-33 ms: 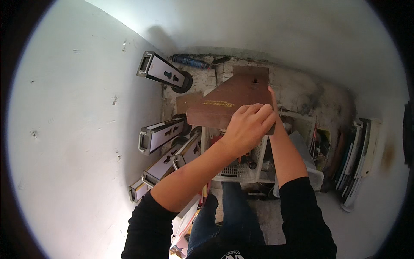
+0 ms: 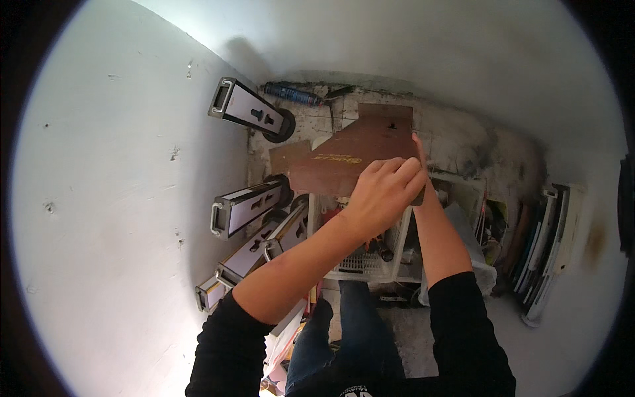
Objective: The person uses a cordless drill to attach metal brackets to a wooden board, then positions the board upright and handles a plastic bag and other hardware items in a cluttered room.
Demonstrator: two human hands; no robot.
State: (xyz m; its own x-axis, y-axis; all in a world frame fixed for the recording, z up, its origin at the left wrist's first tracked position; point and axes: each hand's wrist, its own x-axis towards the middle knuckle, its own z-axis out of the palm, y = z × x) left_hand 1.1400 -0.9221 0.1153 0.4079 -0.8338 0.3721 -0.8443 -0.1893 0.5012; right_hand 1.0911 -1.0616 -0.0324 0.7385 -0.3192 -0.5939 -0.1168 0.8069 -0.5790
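A brown cardboard box [image 2: 331, 169] with yellow lettering is held up over a white plastic basket [image 2: 395, 258]. Its sides slant, and lighter brown flaps [image 2: 385, 110] stick out at the far end and to the left. My left hand [image 2: 389, 188] reaches across to the box's near right corner, its fingers closed and bent over the edge. Along the right side of the box is my right hand [image 2: 420, 155], gripping there; one fingertip shows and most of the fingers are hidden behind my left hand and the box.
Several black-and-silver cases with handles [image 2: 245, 205] stand along the left wall. A blue cylinder [image 2: 293, 94] lies by the far wall. Tools with dark handles [image 2: 380, 248] are in the basket. To its right are a clear bin [image 2: 486, 276] and thin upright panels [image 2: 546, 245].
The box has tilted very slightly, its left end shifting a little to the right. Both hands keep their hold.
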